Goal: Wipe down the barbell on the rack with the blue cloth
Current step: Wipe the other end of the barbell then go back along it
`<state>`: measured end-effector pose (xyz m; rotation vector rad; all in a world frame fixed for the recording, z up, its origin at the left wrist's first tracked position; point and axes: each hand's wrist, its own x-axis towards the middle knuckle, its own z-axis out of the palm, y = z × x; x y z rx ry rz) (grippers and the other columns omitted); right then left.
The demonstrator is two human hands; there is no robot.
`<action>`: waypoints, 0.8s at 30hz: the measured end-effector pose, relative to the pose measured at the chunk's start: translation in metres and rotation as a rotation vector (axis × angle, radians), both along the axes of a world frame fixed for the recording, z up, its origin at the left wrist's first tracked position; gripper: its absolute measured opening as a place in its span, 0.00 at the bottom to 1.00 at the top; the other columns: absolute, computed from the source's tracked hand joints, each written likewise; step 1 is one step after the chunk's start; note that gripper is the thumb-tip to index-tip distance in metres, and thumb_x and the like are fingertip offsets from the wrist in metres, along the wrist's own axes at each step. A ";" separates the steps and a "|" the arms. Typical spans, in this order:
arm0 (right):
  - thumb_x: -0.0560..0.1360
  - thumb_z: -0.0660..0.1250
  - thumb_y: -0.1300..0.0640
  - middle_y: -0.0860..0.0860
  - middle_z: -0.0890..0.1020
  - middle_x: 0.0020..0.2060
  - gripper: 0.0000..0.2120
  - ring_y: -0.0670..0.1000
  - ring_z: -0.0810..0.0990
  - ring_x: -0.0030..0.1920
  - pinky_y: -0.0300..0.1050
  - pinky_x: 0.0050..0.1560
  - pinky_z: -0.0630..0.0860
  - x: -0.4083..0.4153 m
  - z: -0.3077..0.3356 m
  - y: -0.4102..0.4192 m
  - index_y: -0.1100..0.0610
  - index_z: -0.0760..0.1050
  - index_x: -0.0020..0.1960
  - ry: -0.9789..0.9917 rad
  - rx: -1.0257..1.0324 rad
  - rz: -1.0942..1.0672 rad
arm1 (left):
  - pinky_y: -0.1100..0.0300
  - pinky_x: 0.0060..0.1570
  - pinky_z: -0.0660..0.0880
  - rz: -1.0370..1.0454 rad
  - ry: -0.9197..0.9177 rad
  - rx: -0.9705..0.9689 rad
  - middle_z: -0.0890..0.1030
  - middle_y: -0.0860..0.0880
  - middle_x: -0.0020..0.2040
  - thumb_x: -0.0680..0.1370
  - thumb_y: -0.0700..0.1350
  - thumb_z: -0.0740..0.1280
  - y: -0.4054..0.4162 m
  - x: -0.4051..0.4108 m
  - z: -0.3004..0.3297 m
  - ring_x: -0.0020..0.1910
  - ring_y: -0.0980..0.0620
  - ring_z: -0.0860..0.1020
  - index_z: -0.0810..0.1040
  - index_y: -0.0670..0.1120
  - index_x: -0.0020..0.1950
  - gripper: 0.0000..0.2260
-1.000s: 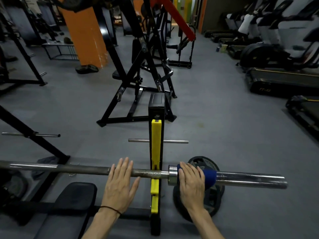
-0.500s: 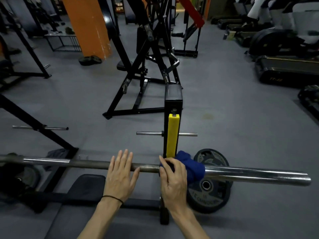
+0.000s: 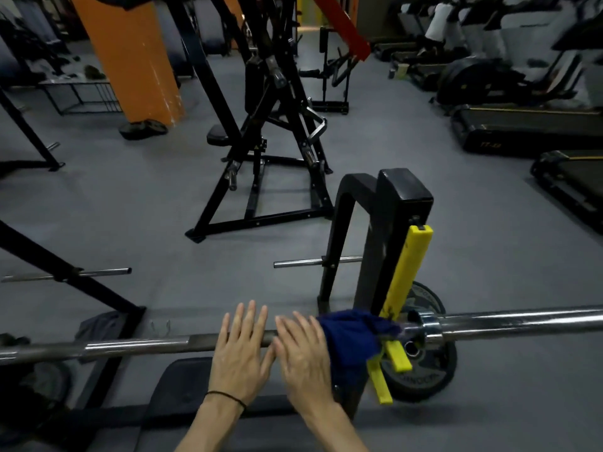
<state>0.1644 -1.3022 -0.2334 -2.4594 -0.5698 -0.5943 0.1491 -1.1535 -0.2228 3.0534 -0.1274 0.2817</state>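
The steel barbell lies across the lower view, held in the black rack upright with its yellow liner. My left hand rests flat on the bar's shaft, fingers straight. My right hand lies right beside it, fingers stretched over the bar. The blue cloth is draped over the bar at that hand's right edge and hangs down beside the upright. How much of the cloth sits under the palm is hidden. The chrome sleeve runs off to the right.
A black weight plate leans behind the upright. The bench pad is below the bar. A black machine frame and an orange pillar stand ahead. Treadmills line the right side.
My right hand slid the blue cloth leftward along the bar, from the sleeve past the upright onto the shaft, ending against my left hand. The left hand stayed on the bar.
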 end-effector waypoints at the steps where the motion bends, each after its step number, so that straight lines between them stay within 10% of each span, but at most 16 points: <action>1: 0.88 0.49 0.49 0.48 0.79 0.67 0.22 0.50 0.73 0.72 0.52 0.77 0.59 -0.002 0.002 0.013 0.54 0.76 0.72 0.020 -0.011 0.016 | 0.42 0.72 0.59 -0.014 -0.008 0.008 0.68 0.39 0.76 0.85 0.57 0.38 0.008 0.003 0.000 0.75 0.39 0.67 0.63 0.43 0.78 0.30; 7: 0.87 0.46 0.45 0.54 0.78 0.70 0.28 0.54 0.72 0.73 0.52 0.77 0.57 0.014 0.009 -0.029 0.59 0.75 0.72 0.001 -0.057 -0.139 | 0.45 0.66 0.68 -0.053 -0.169 0.001 0.83 0.44 0.57 0.85 0.58 0.47 0.026 0.003 -0.008 0.58 0.41 0.80 0.81 0.44 0.64 0.28; 11: 0.85 0.51 0.49 0.55 0.83 0.60 0.24 0.60 0.78 0.64 0.60 0.75 0.60 0.023 0.006 -0.067 0.58 0.82 0.64 -0.021 -0.130 -0.410 | 0.51 0.37 0.69 0.001 -0.329 -0.015 0.73 0.49 0.33 0.84 0.56 0.52 0.016 0.016 -0.002 0.32 0.46 0.72 0.76 0.47 0.38 0.23; 19: 0.86 0.52 0.48 0.51 0.80 0.59 0.22 0.54 0.77 0.57 0.52 0.69 0.67 0.012 -0.001 -0.025 0.56 0.75 0.72 -0.097 -0.261 0.001 | 0.53 0.27 0.67 0.011 -0.357 0.025 0.72 0.48 0.27 0.81 0.50 0.60 0.017 0.027 -0.002 0.25 0.44 0.73 0.71 0.49 0.30 0.18; 24: 0.84 0.54 0.52 0.54 0.82 0.54 0.20 0.58 0.79 0.55 0.56 0.70 0.68 0.022 -0.005 -0.083 0.60 0.80 0.64 -0.029 -0.100 -0.384 | 0.53 0.27 0.65 0.050 -0.331 0.008 0.71 0.48 0.26 0.80 0.49 0.60 0.013 0.027 0.004 0.24 0.44 0.71 0.70 0.48 0.29 0.18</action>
